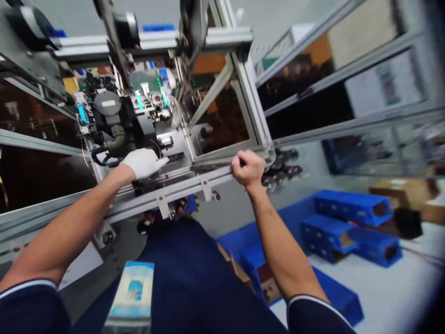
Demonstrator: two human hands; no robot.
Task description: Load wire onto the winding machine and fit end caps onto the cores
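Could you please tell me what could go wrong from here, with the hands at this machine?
The white-gloved left hand is close to the black, round-topped mechanism, so it might catch there. The bare right hand, closed at the silvery metal rail, could perhaps get scraped or pinched.

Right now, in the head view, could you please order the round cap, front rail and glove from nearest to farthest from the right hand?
1. Front rail: against the right hand.
2. Glove: to that hand's left.
3. Round cap: farther left, beyond the glove.
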